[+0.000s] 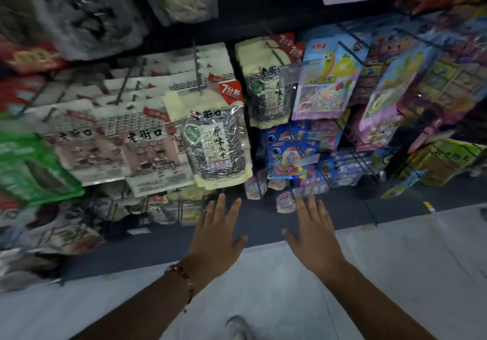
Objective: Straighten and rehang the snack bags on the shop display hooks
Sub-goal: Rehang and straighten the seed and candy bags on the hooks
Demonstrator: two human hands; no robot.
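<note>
Sunflower-seed bag (217,144) hangs just above the flat, empty left hand (217,237).

Your left hand (216,237) and right hand (313,237) hover flat, fingers straight, holding nothing. Both sit below the sunflower seed bag (216,144) hanging on its hook (197,70). A beaded bracelet (184,279) circles your left wrist.

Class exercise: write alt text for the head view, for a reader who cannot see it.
Two open hands, left hand and right hand, reach toward shop hooks, holding nothing. Above them hangs a sunflower seed bag among rows of colourful snack bags.
</note>
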